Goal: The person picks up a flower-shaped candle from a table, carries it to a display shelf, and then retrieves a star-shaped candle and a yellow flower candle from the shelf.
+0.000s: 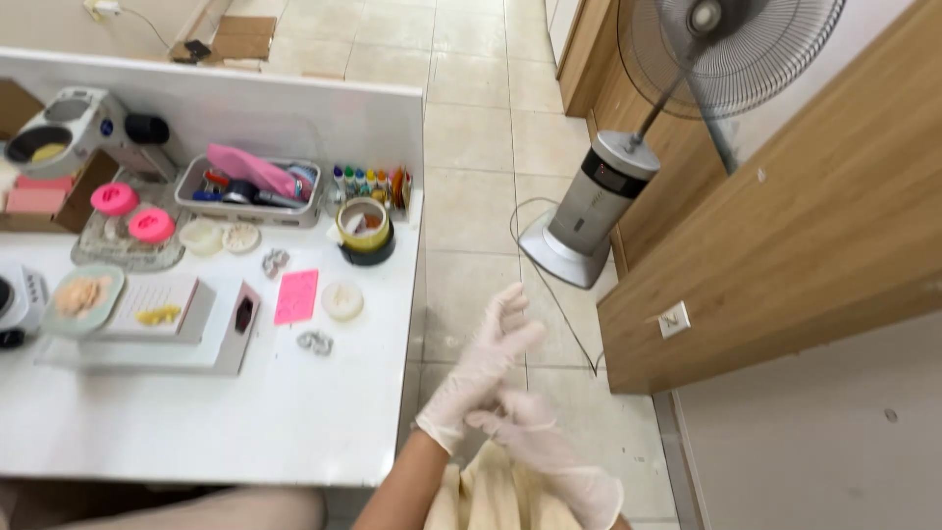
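Both my hands wear thin white gloves and hover over the tiled floor, just right of the white table [294,422]. My left hand [486,358] reaches up from a bare forearm with its fingers spread and holds nothing. My right hand [549,447] comes in from the lower right. Its fingertips lie against the wrist end of the left glove; whether they pinch the glove is unclear. Cream cloth [491,501] lies on my lap below the hands.
On the table are a grey tray of tools [250,186], two pink-lidded jars [132,211], a yellow-rimmed cup [365,228], small coloured bottles [368,179], a pink card [296,294] and a white block [162,304]. A standing fan [594,211] and its cable stand before a wooden cabinet [785,236].
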